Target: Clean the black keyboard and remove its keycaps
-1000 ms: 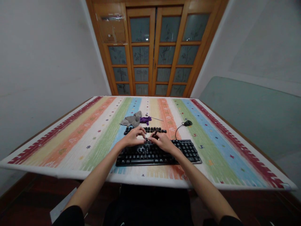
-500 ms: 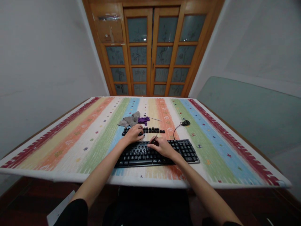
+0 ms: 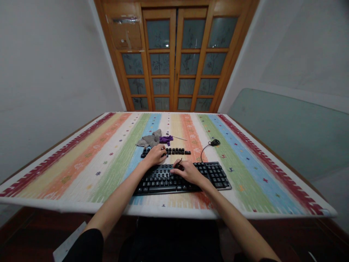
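Observation:
A black keyboard point(image 3: 163, 188) lies near the table's front edge, its upper-left rows bare of caps. Beyond it, loose black keycaps point(image 3: 178, 151) are lined up in rows on the cloth. My left hand point(image 3: 156, 155) is over the left part of these rows, fingers closed in a pinch at a keycap point(image 3: 165, 155), which they mostly hide. Resting above the middle of the keyboard, my right hand point(image 3: 188, 171) is closed around a small dark tool with a thin tip; its kind is hidden by the fingers.
Behind the keycaps lie a grey cloth point(image 3: 150, 139), a purple cloth point(image 3: 165, 139) and a thin dark rod point(image 3: 180, 138). The keyboard's coiled cable point(image 3: 215, 142) sits to the right. A striped tablecloth point(image 3: 109, 171) covers the table.
Both hands stay almost where they were, with only very slight finger motion. The keyboard and keycaps have not visibly moved.

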Tool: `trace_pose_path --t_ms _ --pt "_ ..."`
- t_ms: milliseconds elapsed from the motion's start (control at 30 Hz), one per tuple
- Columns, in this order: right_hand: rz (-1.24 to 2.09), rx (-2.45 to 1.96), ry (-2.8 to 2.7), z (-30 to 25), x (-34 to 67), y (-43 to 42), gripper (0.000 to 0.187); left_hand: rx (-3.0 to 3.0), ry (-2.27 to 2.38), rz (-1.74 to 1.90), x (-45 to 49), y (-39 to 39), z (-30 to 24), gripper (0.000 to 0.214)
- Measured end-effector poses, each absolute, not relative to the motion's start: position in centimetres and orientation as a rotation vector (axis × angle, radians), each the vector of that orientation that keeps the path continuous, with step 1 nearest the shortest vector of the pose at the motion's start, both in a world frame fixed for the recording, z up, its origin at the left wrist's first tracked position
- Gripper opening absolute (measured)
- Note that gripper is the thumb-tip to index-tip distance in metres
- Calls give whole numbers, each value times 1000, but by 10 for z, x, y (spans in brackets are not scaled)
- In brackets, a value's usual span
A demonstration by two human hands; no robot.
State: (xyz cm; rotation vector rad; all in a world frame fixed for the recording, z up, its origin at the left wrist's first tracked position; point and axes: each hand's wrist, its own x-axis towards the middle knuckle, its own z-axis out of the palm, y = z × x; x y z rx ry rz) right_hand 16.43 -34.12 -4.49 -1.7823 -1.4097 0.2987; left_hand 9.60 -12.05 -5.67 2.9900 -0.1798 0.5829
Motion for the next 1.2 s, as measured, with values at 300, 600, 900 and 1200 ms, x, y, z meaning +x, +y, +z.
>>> trace_pose_path --t_ms 300,600,900,1200 --pt "289 -1781 -1405 -48 165 -340 34 3023 -190 572 96 -119 -56 8" --pt "261 -1762 -1423 -47 162 -338 34 3022 -156 571 92 -120 -52 8" --pt "301 -1764 -1389 -53 166 -339 32 2901 -226 543 64 -128 -50 11" --pt "149 -1945 -1641 -43 152 -322 32 2870 -243 371 39 -143 -46 15"
